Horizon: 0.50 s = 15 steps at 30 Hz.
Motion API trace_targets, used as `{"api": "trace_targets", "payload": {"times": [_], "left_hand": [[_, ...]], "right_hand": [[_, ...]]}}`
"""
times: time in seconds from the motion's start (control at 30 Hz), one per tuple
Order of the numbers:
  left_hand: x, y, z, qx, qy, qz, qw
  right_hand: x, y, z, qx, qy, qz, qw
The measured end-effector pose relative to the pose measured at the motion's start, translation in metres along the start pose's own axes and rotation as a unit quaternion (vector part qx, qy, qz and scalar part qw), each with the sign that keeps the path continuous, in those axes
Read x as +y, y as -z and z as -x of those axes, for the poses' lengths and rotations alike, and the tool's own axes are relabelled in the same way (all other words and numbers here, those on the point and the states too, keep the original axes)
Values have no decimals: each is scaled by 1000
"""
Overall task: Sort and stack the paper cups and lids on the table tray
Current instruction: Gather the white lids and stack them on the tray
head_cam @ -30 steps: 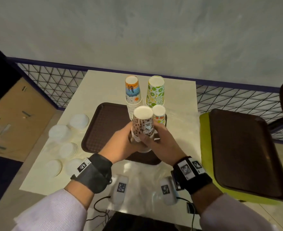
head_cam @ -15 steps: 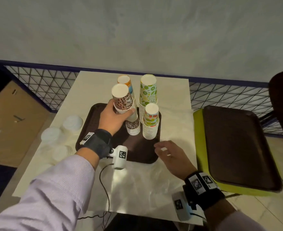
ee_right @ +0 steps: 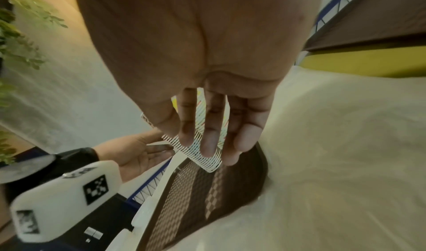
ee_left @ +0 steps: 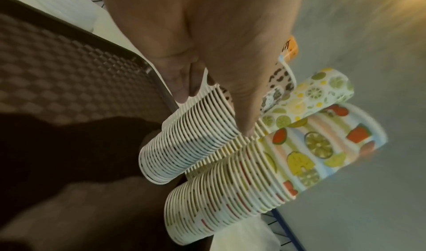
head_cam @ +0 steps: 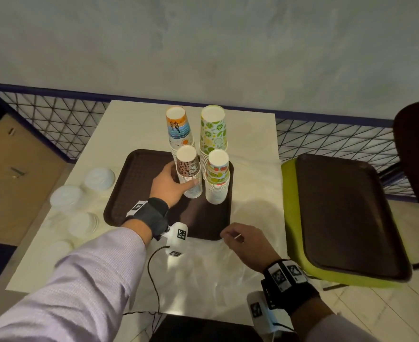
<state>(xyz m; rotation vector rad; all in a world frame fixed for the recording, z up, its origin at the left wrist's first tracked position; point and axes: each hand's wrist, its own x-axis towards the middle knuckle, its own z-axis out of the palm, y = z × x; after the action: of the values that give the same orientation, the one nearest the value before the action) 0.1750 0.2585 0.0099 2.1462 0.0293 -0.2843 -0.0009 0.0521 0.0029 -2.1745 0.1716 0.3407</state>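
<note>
Four upside-down stacks of paper cups stand on the brown tray [head_cam: 134, 183]. My left hand [head_cam: 172, 182] grips the leopard-print stack [head_cam: 189, 172] at the tray's middle, thumb and fingers round its ribbed rims [ee_left: 191, 142]. To its right is the fruit-print stack [head_cam: 217, 177], also seen as fruit-print stack [ee_left: 288, 164]. Behind stand the orange-and-blue beach stack [head_cam: 178, 130] and the lime-print stack [head_cam: 213, 130]. My right hand [head_cam: 238, 239] hovers by the tray's near right corner, fingers loose and empty. White lids [head_cam: 99, 178] lie on the table at the left.
A second brown tray [head_cam: 346, 213] lies on a green chair seat [head_cam: 289, 193] at the right. A wire-mesh fence [head_cam: 55, 119] runs behind the table. A thin clear plastic sheet [head_cam: 215, 267] covers the table's near right part. A cardboard box [head_cam: 13, 174] sits at the left.
My left hand carried the upper leopard-print cups left and up, then set them down onto the lower leopard-print cups on the tray. My right hand let go and drew back to the tray's near corner.
</note>
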Motion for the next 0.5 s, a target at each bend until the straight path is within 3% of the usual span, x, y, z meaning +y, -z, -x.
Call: {"api": "trace_targets", "payload": {"times": [0.1,0.27,0.5], "left_hand": [[-5,21,19,10,4,-2,1000],[-27,82,70,104,-16,-28,994],[-106,156,126,163,52,-95,981]], "right_hand": [[-3,-12,-5,-18,16,5,1000],[-21,-37,-18,-75,69,46,994],[-61,-95,-47,-134,93,47,986]]}}
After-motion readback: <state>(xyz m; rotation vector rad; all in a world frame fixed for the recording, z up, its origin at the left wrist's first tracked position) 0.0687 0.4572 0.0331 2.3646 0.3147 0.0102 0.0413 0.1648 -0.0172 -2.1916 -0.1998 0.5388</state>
